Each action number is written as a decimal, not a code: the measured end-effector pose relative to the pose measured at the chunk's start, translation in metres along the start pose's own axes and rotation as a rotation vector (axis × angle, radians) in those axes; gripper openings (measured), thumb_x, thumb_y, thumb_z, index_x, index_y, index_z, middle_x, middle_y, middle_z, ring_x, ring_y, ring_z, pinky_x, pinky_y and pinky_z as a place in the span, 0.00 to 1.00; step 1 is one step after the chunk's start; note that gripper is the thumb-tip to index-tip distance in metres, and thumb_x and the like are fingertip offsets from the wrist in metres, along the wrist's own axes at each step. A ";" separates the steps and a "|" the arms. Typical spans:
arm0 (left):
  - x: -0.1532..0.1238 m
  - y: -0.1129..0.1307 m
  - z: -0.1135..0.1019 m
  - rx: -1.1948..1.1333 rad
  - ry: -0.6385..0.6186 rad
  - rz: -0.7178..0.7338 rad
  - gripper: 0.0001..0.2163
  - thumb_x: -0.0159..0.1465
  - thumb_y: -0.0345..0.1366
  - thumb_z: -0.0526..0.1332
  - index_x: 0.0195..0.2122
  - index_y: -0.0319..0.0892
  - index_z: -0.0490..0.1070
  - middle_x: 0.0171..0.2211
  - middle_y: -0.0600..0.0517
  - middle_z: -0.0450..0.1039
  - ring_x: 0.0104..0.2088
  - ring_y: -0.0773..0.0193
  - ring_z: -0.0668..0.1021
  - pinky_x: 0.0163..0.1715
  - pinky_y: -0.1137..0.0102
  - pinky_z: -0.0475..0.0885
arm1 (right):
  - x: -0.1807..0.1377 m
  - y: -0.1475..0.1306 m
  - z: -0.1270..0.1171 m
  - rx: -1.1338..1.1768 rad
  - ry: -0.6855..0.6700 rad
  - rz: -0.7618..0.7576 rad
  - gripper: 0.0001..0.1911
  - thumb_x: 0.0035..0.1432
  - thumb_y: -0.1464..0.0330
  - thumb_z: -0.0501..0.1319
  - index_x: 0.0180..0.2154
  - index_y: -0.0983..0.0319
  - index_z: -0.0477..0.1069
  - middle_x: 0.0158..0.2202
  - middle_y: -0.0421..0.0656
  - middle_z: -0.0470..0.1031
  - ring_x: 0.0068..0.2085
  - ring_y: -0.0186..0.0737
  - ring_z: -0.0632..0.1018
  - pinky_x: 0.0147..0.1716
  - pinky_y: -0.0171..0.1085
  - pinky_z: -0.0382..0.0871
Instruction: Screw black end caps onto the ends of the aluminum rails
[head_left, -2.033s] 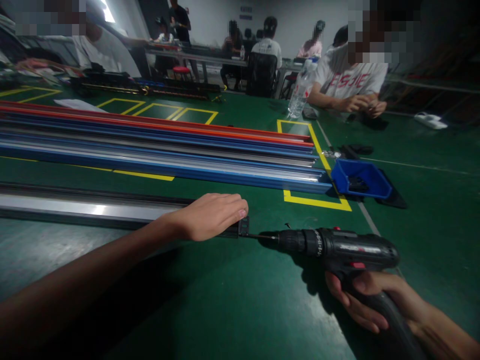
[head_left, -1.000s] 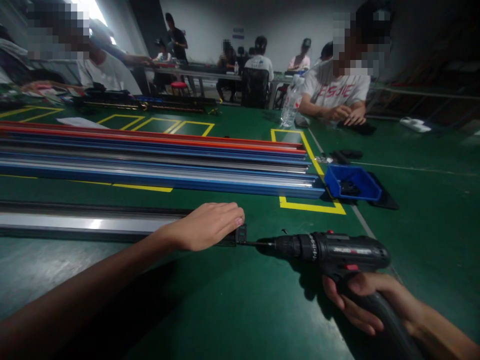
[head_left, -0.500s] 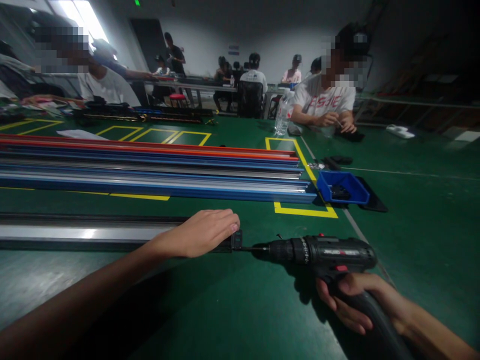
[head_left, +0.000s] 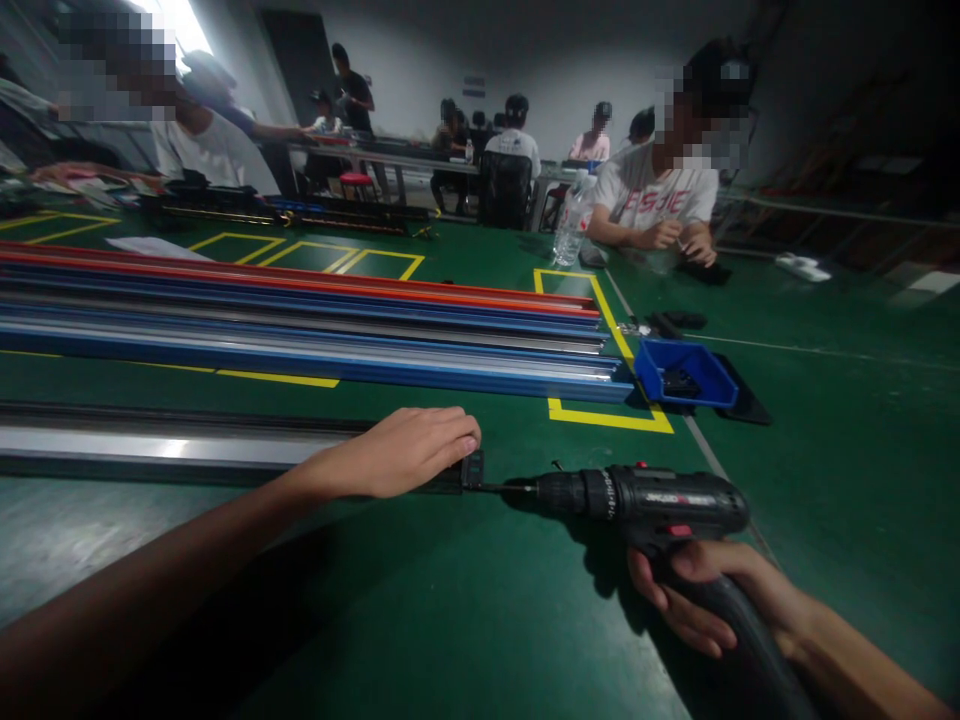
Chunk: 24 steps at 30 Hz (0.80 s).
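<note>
My right hand (head_left: 697, 590) is wrapped round the handle of a black cordless drill (head_left: 675, 500) with red details. The drill points left, and its long thin bit (head_left: 502, 488) meets a small black end cap (head_left: 473, 469). That cap sits at the right end of a long black and silver metal rail (head_left: 187, 449) lying on the table. My left hand (head_left: 412, 450) is closed over the rail's end, fingers curled down beside the cap. A small dark screw (head_left: 557, 465) shows just behind the drill's chuck.
Several blue, black and red rails (head_left: 315, 340) lie beyond, across yellow tape on the green table (head_left: 465, 620). A blue bin (head_left: 694, 373) with black parts stands at their right end. Farther back are a water bottle (head_left: 572, 225) and a seated person (head_left: 652, 200) handling something small.
The view has shifted slightly, so the near rail appears a little higher and more tilted. Both hands keep their holds, and the drill bit stays at the end cap.
</note>
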<state>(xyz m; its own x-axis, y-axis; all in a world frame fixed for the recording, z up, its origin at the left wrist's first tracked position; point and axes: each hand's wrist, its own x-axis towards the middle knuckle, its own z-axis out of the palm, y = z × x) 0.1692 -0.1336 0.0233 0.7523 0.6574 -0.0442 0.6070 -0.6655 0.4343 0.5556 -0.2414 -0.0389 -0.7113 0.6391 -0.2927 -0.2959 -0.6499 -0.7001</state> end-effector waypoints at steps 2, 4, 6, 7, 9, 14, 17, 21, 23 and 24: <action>0.000 0.000 0.000 -0.002 -0.010 -0.015 0.20 0.78 0.47 0.41 0.49 0.45 0.71 0.45 0.50 0.74 0.44 0.59 0.75 0.44 0.64 0.67 | 0.000 -0.001 0.000 0.007 -0.022 -0.002 0.18 0.60 0.64 0.60 0.41 0.72 0.80 0.22 0.41 0.71 0.16 0.25 0.62 0.20 0.28 0.66; 0.000 -0.001 0.000 -0.012 -0.010 -0.030 0.20 0.77 0.48 0.42 0.52 0.46 0.70 0.48 0.50 0.75 0.46 0.59 0.76 0.46 0.63 0.67 | 0.000 -0.002 0.000 0.014 -0.038 0.005 0.17 0.61 0.65 0.59 0.41 0.73 0.79 0.20 0.39 0.69 0.16 0.26 0.62 0.21 0.28 0.67; -0.001 -0.002 0.000 -0.037 0.000 -0.050 0.19 0.77 0.48 0.43 0.55 0.47 0.68 0.51 0.50 0.75 0.49 0.58 0.76 0.48 0.63 0.67 | 0.000 -0.003 0.000 0.018 -0.037 0.015 0.17 0.62 0.65 0.59 0.41 0.73 0.79 0.21 0.40 0.70 0.16 0.26 0.62 0.21 0.28 0.68; -0.001 -0.002 0.000 -0.050 0.005 -0.062 0.18 0.77 0.49 0.44 0.57 0.48 0.67 0.53 0.50 0.74 0.51 0.58 0.76 0.49 0.63 0.67 | 0.000 -0.003 -0.001 0.020 -0.035 0.015 0.17 0.62 0.65 0.59 0.42 0.73 0.79 0.23 0.40 0.71 0.16 0.25 0.62 0.21 0.28 0.69; -0.001 -0.002 0.000 -0.063 0.007 -0.074 0.18 0.77 0.49 0.45 0.58 0.48 0.66 0.54 0.50 0.74 0.52 0.58 0.76 0.49 0.63 0.67 | 0.000 -0.003 -0.002 0.020 -0.032 0.017 0.18 0.61 0.64 0.60 0.42 0.73 0.79 0.26 0.42 0.73 0.16 0.24 0.62 0.22 0.29 0.69; 0.000 -0.002 0.001 0.008 -0.008 -0.042 0.20 0.77 0.49 0.42 0.51 0.47 0.71 0.47 0.51 0.74 0.46 0.59 0.76 0.45 0.64 0.67 | 0.000 -0.004 -0.002 0.017 -0.037 0.026 0.17 0.61 0.65 0.60 0.43 0.72 0.79 0.26 0.41 0.73 0.17 0.24 0.63 0.22 0.29 0.70; 0.001 -0.003 0.003 0.035 -0.013 -0.020 0.21 0.77 0.48 0.41 0.51 0.48 0.71 0.46 0.51 0.73 0.45 0.59 0.76 0.45 0.64 0.67 | -0.001 -0.005 -0.002 0.014 -0.064 0.021 0.17 0.62 0.65 0.59 0.44 0.72 0.79 0.24 0.40 0.71 0.17 0.25 0.63 0.23 0.28 0.70; 0.001 -0.005 0.004 0.047 -0.011 -0.012 0.21 0.77 0.48 0.41 0.49 0.47 0.72 0.44 0.50 0.73 0.44 0.59 0.75 0.47 0.63 0.67 | -0.002 -0.004 -0.005 0.015 -0.046 0.029 0.18 0.61 0.64 0.61 0.45 0.71 0.79 0.32 0.45 0.76 0.17 0.23 0.63 0.23 0.29 0.71; 0.001 -0.005 0.004 0.052 -0.010 -0.009 0.22 0.77 0.48 0.41 0.49 0.47 0.72 0.44 0.50 0.73 0.44 0.59 0.75 0.46 0.63 0.67 | -0.003 -0.004 -0.005 0.019 -0.040 0.037 0.18 0.62 0.64 0.60 0.45 0.70 0.79 0.31 0.46 0.76 0.17 0.24 0.63 0.23 0.29 0.71; 0.001 -0.005 0.004 0.055 -0.008 -0.007 0.22 0.77 0.48 0.41 0.48 0.47 0.72 0.44 0.50 0.73 0.44 0.59 0.75 0.46 0.63 0.67 | -0.003 -0.004 -0.005 0.021 -0.042 0.037 0.17 0.62 0.64 0.59 0.45 0.71 0.79 0.30 0.45 0.75 0.17 0.24 0.64 0.23 0.29 0.71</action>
<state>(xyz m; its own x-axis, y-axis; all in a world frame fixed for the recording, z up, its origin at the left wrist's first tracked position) 0.1680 -0.1312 0.0174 0.7502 0.6589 -0.0544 0.6249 -0.6798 0.3838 0.5619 -0.2389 -0.0386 -0.7477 0.5971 -0.2904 -0.2822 -0.6816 -0.6751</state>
